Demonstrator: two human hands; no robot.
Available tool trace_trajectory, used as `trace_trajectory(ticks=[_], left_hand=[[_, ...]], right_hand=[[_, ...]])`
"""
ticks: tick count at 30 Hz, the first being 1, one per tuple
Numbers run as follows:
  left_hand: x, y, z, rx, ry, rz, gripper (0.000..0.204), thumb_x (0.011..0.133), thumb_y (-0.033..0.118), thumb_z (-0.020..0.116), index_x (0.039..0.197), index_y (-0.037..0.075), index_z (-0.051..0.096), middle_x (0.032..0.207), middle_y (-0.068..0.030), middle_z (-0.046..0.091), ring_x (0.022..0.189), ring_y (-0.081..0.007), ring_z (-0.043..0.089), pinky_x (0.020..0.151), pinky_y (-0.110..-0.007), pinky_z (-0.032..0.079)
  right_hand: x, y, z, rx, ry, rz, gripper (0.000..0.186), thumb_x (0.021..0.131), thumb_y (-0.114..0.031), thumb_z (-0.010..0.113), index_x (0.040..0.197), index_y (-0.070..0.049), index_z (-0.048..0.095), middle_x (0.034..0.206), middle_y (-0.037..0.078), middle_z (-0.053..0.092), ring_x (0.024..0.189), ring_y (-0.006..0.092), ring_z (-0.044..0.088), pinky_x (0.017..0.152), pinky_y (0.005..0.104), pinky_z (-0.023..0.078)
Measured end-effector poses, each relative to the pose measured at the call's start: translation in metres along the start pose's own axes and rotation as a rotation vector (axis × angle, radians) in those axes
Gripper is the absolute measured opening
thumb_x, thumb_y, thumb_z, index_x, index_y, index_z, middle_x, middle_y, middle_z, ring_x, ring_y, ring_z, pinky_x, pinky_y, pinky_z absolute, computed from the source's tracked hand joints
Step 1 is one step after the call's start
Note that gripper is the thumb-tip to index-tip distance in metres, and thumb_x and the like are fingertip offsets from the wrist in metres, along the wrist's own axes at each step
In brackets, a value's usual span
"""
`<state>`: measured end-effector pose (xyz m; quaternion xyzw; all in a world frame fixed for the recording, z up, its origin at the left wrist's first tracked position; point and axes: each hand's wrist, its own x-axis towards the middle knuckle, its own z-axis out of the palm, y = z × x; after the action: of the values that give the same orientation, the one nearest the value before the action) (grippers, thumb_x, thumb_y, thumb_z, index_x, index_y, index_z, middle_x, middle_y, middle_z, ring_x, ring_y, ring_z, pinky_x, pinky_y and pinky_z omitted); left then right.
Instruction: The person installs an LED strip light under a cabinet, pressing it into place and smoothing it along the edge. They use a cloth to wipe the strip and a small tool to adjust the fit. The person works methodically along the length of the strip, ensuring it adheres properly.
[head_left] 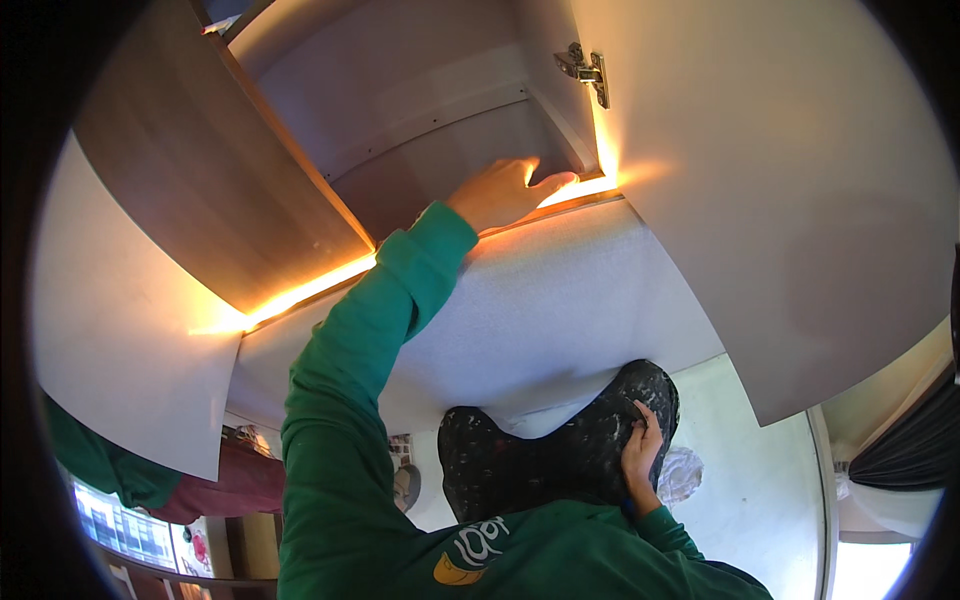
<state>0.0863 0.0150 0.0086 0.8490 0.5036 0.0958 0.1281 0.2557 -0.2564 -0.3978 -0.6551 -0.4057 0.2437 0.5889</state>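
My left hand [500, 192] reaches up to the front edge of a cabinet and rests at its glowing light strip [585, 188]. The thumb stretches right along the strip, apart from the fingers, which are partly hidden behind the hand. Behind it lies the cabinet's pale interior [430, 165]. Low at the right, my right hand [643, 448] lies against my knee in dark, paint-spotted trousers [560, 460]. Its fingers are bent together around something too small and dark to make out.
A large cabinet door [800, 200] hangs at the right, near a metal hinge [585, 70]. Brown panelling [200, 160] and another white door [120, 300] stand left. A pale panel [560, 290] lies below the strip. Clear crumpled plastic [681, 474] is on the floor beside my knee.
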Motion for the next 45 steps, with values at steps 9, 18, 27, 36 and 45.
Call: trace_trajectory(ticks=[9, 18, 27, 36, 45], left_hand=[[0.015, 0.004, 0.040, -0.020, 0.026, 0.368, 0.065, 0.109, 0.052, 0.053, 0.145, -0.001, 0.055, 0.140, -0.0217, 0.060, 0.131, -0.0351, 0.057, 0.111, -0.045, 0.046], [0.064, -0.011, 0.006, -0.543, -0.223, -0.023, 0.048, 0.106, 0.043, 0.065, 0.132, 0.003, 0.071, 0.136, -0.0107, 0.070, 0.131, -0.0228, 0.060, 0.114, -0.036, 0.044], [0.086, -0.011, 0.024, -0.769, -0.249, -0.087, 0.031, 0.101, 0.031, 0.075, 0.119, 0.006, 0.077, 0.127, -0.0075, 0.073, 0.122, -0.0175, 0.063, 0.105, -0.030, 0.049], [0.069, -0.002, 0.035, -0.289, 0.086, 0.256, 0.031, 0.089, 0.030, 0.074, 0.101, 0.001, 0.077, 0.093, -0.0115, 0.080, 0.086, -0.0222, 0.074, 0.075, -0.039, 0.055], [0.068, 0.004, 0.043, -0.153, 0.157, 0.246, 0.026, 0.085, 0.028, 0.073, 0.083, 0.002, 0.075, 0.075, -0.0132, 0.073, 0.069, -0.0223, 0.068, 0.067, -0.041, 0.050]], right_hand=[[0.000, 0.006, 0.000, -0.004, -0.006, -0.030, 0.039, 0.098, 0.008, 0.045, 0.128, 0.001, 0.069, 0.120, 0.017, 0.073, 0.110, 0.0284, 0.070, 0.100, 0.0356, 0.052], [0.000, 0.017, 0.001, -0.023, -0.001, -0.045, 0.038, 0.100, 0.006, 0.044, 0.129, 0.001, 0.068, 0.119, 0.016, 0.072, 0.101, 0.0238, 0.069, 0.091, 0.0326, 0.054], [0.001, 0.007, -0.001, 0.003, 0.003, -0.019, 0.038, 0.099, 0.006, 0.045, 0.129, 0.001, 0.068, 0.118, 0.016, 0.072, 0.102, 0.0250, 0.069, 0.093, 0.0337, 0.053], [0.001, 0.003, 0.000, 0.044, 0.024, 0.058, 0.039, 0.097, 0.008, 0.045, 0.127, 0.001, 0.069, 0.117, 0.019, 0.074, 0.108, 0.0296, 0.071, 0.096, 0.0357, 0.053], [0.000, 0.007, 0.000, 0.055, 0.049, 0.013, 0.039, 0.097, 0.008, 0.046, 0.127, 0.000, 0.070, 0.116, 0.017, 0.074, 0.102, 0.0267, 0.071, 0.092, 0.0349, 0.054]])
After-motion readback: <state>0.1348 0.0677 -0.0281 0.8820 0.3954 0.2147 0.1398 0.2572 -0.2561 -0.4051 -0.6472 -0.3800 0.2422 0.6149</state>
